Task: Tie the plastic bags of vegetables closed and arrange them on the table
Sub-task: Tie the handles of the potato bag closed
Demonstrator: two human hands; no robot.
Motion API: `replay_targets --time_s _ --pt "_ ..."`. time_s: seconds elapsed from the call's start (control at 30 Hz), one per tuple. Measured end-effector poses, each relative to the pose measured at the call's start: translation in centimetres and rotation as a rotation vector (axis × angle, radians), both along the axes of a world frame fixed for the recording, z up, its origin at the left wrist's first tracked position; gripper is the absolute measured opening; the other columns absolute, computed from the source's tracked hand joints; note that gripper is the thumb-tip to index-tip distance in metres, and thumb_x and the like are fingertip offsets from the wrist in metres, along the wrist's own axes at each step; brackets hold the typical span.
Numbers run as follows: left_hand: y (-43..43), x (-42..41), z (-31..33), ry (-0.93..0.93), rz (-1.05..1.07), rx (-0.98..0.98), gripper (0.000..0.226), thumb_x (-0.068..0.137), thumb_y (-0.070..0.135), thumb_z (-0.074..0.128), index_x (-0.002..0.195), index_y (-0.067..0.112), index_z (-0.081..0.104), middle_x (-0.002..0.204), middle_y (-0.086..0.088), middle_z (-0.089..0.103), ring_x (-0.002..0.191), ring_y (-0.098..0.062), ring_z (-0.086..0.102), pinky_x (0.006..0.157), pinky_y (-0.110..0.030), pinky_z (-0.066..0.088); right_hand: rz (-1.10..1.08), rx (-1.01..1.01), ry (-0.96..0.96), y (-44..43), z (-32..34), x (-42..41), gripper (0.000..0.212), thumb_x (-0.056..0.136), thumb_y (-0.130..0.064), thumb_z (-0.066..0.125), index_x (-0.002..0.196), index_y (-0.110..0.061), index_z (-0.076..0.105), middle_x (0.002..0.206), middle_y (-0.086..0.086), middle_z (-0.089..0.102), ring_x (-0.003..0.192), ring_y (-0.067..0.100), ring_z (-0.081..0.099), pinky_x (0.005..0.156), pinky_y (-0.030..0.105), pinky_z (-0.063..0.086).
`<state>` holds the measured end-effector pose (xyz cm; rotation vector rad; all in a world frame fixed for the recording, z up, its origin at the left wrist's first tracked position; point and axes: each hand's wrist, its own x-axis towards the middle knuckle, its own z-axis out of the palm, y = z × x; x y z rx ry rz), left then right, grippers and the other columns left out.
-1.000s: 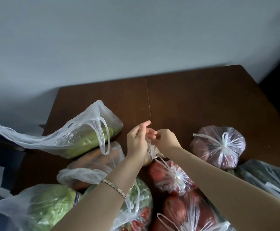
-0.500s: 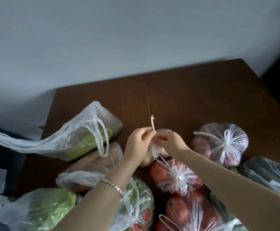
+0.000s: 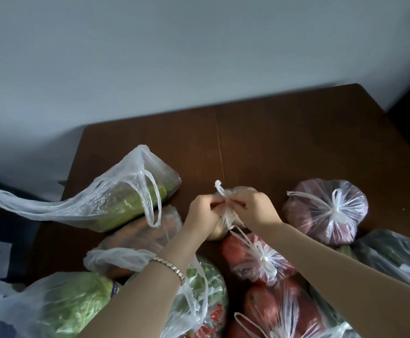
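Note:
My left hand point(image 3: 204, 213) and my right hand point(image 3: 254, 207) meet over a small clear bag of pale vegetables point(image 3: 238, 191) near the table's middle. Both pinch its twisted handles point(image 3: 219, 189), one end sticking up between the thumbs. Most of that bag is hidden by my fingers. To the right lies a knotted bag of dark red vegetables point(image 3: 326, 211). A knotted bag of tomatoes point(image 3: 255, 261) sits just below my hands. An untied bag of green vegetables point(image 3: 125, 198) lies at the left with its handles loose.
The brown wooden table point(image 3: 272, 142) stands against a pale wall. An untied bag of carrots point(image 3: 145, 237), a lettuce bag point(image 3: 72, 303), another leafy bag point(image 3: 206, 284), a red bag point(image 3: 282, 311) and a dark green bag point(image 3: 394, 257) crowd the near edge.
My hands have drawn closer together on the small bag's handles, and the loose end now sticks up between them. The view has tilted slightly.

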<state>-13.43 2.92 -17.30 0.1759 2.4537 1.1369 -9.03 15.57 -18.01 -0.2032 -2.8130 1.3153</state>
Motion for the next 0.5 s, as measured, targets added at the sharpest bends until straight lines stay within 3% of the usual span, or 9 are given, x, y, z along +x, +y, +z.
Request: replay_targets --time_s 0.07,0.17,0.27,0.4,0.5 --pt "0.03 0.02 -0.14 -0.034 0.046 0.062 0.017 0.085 0.010 0.064 0.098 0.001 0.071 0.089 -0.007 0.071 0.085 -0.015 0.063 0.065 -0.011 0.043 0.023 0.111 0.136 -0.16 -0.04 0.07 0.011 0.076 -0.009 0.063 0.078 -0.007 0.074 0.072 0.011 0.071 0.073 0.028 0.064 0.068 0.027 0.044" --pt "-0.05 -0.07 -0.19 -0.049 0.078 0.092 0.015 0.083 0.006 0.064 0.091 -0.006 0.070 0.065 0.008 0.059 0.070 -0.010 0.055 0.057 -0.003 0.039 -0.008 0.118 0.262 -0.40 0.07 0.17 0.009 0.069 -0.008 0.065 0.071 -0.009 0.074 0.059 0.008 0.068 0.063 0.016 0.057 0.060 0.020 0.040" --pt "-0.07 -0.34 -0.24 -0.070 0.076 0.109 0.015 0.081 0.000 0.065 0.094 -0.005 0.069 0.065 0.012 0.056 0.066 -0.005 0.054 0.058 -0.003 0.040 0.025 0.187 0.316 -0.48 0.18 0.24 0.024 0.076 -0.019 0.053 0.076 -0.011 0.075 0.060 0.005 0.068 0.057 0.013 0.059 0.063 0.018 0.039" --pt "0.05 -0.53 -0.57 -0.109 0.074 0.161 0.019 0.080 -0.001 0.067 0.099 -0.004 0.068 0.071 0.007 0.059 0.071 -0.007 0.056 0.062 -0.004 0.042 0.052 0.206 0.303 -0.33 0.07 0.24 0.025 0.076 -0.018 0.050 0.075 -0.010 0.074 0.064 0.005 0.068 0.063 0.017 0.061 0.059 0.018 0.042" --pt "-0.02 -0.46 -0.77 -0.072 0.005 0.154 0.015 0.083 0.007 0.066 0.094 -0.002 0.069 0.068 0.009 0.060 0.066 -0.001 0.055 0.061 -0.005 0.041 -0.018 0.086 0.140 -0.25 0.08 -0.07 0.013 0.080 -0.006 0.061 0.075 -0.007 0.072 0.061 -0.004 0.058 0.066 0.021 0.058 0.063 0.029 0.049"
